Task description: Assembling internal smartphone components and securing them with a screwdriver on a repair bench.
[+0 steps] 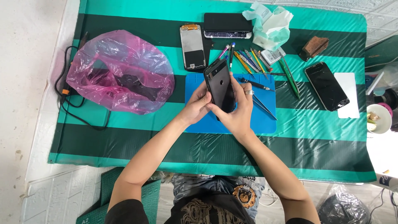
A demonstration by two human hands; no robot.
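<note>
Both of my hands hold a black smartphone [220, 85] tilted upright over a blue work mat [261, 120], its back side toward me. My left hand [198, 105] grips its left edge with fingers curled around the lower side. My right hand [239, 108], wearing a silver ring, wraps the phone's right edge and bottom, thumb across the lower back. A thin dark tool [256, 84] and tweezers [263, 106] lie on the mat just right of my right hand.
A pink plastic bag [120, 70] with dark contents sits left. Behind the mat lie a phone frame [192, 46], a dark screen panel [227, 25], several screwdrivers [248, 60], crumpled green paper [269, 25], a brown block [314, 46]. Another black phone [326, 86] lies right beside a white card [349, 97].
</note>
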